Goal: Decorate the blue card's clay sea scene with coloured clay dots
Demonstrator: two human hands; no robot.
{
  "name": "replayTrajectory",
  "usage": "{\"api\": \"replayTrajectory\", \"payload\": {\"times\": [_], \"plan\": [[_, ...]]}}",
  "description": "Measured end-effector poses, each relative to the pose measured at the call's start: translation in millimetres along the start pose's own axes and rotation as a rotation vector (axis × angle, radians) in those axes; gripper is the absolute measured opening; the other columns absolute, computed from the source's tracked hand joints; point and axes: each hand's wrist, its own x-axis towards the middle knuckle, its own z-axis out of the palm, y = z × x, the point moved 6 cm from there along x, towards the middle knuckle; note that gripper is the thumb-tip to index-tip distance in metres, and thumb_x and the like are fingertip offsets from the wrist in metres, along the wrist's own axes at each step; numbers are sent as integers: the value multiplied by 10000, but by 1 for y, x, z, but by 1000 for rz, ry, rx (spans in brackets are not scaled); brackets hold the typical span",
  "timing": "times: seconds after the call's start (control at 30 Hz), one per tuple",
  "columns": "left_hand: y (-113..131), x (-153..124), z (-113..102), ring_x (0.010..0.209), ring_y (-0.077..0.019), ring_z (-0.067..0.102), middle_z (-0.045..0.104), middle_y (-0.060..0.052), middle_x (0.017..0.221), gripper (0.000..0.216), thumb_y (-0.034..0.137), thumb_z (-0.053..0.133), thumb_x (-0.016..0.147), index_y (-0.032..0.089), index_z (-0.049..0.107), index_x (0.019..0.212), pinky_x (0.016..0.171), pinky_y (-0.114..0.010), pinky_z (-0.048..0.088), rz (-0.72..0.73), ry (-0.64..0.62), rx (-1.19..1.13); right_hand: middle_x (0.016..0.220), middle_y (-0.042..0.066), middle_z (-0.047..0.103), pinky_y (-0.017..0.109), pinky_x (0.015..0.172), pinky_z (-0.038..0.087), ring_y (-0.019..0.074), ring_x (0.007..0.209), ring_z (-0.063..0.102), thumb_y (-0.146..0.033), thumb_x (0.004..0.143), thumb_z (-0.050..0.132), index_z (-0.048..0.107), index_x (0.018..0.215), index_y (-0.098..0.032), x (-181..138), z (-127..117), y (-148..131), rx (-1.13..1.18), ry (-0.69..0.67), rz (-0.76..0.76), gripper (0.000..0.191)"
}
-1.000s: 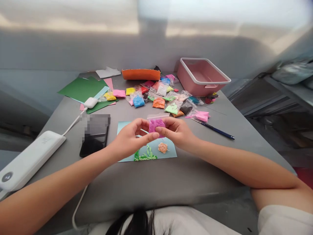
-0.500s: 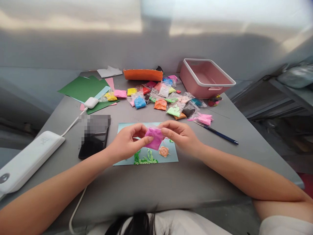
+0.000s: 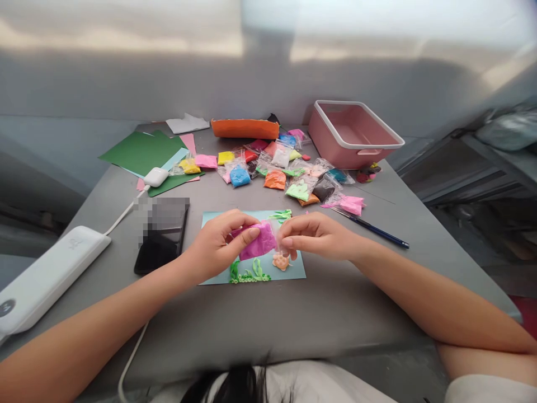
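My left hand (image 3: 218, 243) and my right hand (image 3: 312, 235) meet over a light blue card (image 3: 293, 268) on the grey table. Together they pinch a small clear bag of magenta clay (image 3: 259, 240): the left fingers grip the clay end, the right fingers pinch the bag's clear end. On the card lie green clay plant shapes (image 3: 247, 273) and an orange clay figure (image 3: 280, 261), just below my fingers.
A heap of several small clay bags (image 3: 277, 165) lies behind the card, with a pink tub (image 3: 354, 134) at the right. A blue pen (image 3: 371, 226), a black phone (image 3: 161, 235), a white power bank (image 3: 48, 274), earbud case (image 3: 156, 176) and green paper sheets (image 3: 145, 151) surround me.
The bag has turned from upright to lying sideways and dropped lower over the card. My right hand shifted to pinch the clear end while the left holds the clay end.
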Motion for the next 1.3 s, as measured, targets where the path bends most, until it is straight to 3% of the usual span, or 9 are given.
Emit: {"api": "replayTrajectory", "payload": {"times": [0.17,0.47,0.87,0.97,1.03,1.17,1.3], "plan": [[7,1,-1,768,-178,594,652,-47,819,303,406,545,956,172,737,948,720,-308,447,80,-10,110,780,50,731,257,664,610,130,679,696,-403,925,690,726,899,-136,1,-3,-1,-2,-7,-82,270],[6,1,-1,769,-176,618,687,-53,845,305,415,544,959,180,739,948,705,-293,467,53,-1,109,757,52,728,266,644,602,136,662,687,-378,922,686,748,862,-145,1,-3,-4,-19,35,-126,248],[11,-1,-1,807,-189,621,682,-59,889,312,448,562,952,182,716,1003,729,-305,484,50,23,140,734,26,681,241,604,554,118,641,647,-436,867,748,694,812,-140,2,-1,5,-13,117,-60,306],[11,-12,-20,929,-228,650,684,-90,1055,427,565,540,945,200,667,1127,763,-322,534,-18,49,200,724,17,657,243,595,548,117,642,633,-503,862,736,667,803,-147,-2,-8,6,6,193,-70,367],[3,-27,-41,1075,-300,648,663,-127,1216,531,644,485,942,215,614,1226,879,-409,539,-114,93,370,713,12,649,251,601,547,121,642,631,-526,854,739,655,796,-153,-8,-18,8,12,257,-75,386],[-26,-61,-84,1342,-528,476,548,-286,1415,779,737,483,874,129,488,1362,1092,-645,373,-401,221,853,708,5,649,263,638,544,121,631,639,-505,863,743,641,785,-161,-18,-35,11,15,384,-68,367],[-49,-70,-102,1381,-577,409,478,-334,1426,919,819,529,790,136,402,1391,1094,-651,355,-545,270,853,707,6,655,279,643,551,135,635,653,-525,845,755,644,786,-168,-18,-36,14,39,400,-63,379]]}}
